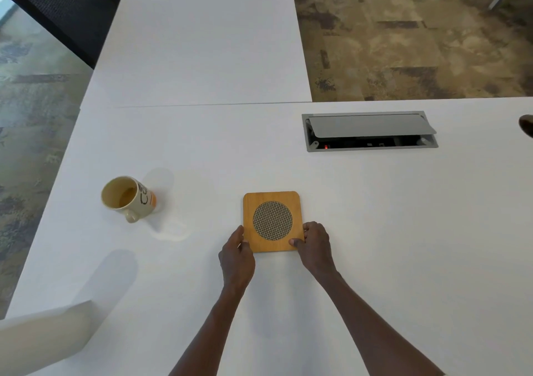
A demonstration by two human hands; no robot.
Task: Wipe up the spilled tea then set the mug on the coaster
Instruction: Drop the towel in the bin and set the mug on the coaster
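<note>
A square wooden coaster (272, 222) with a round woven centre lies flat on the white table (375, 231). My left hand (236, 257) grips its near left corner and my right hand (314, 246) grips its near right corner. A cream mug (127, 198) with dark lettering and an orange band stands to the left, handle toward me, with some tea inside. A faint wet patch (173, 233) shows on the table just right of the mug's handle. No cloth is in view.
An open grey cable hatch (369, 132) is set into the table at the back right. A beige object (43, 338) sits at the near left corner. A dark chair (60, 9) stands beyond the far left edge. A second table (202, 44) adjoins behind.
</note>
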